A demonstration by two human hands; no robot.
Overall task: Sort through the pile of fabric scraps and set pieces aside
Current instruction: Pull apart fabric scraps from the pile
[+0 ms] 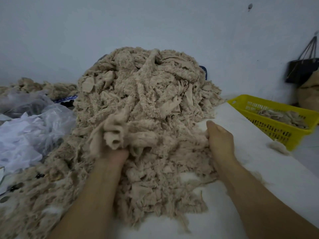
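A tall pile of beige fleecy fabric scraps (146, 94) fills the middle of the white table (259, 169) and spreads toward me. My left hand (114, 156) is sunk into the pile's front, its fingers hidden under a bunch of scraps (112, 133) that it grips and lifts. My right hand (219, 140) sits at the pile's right edge, thumb up, fingers curled into the scraps there.
A yellow slotted basket (283, 133) holding a few beige scraps stands at the right. Clear plastic bags with white material (25, 133) lie at the left, more beige scraps (43, 87) behind them. A dark bag (302, 69) hangs on the wall at far right.
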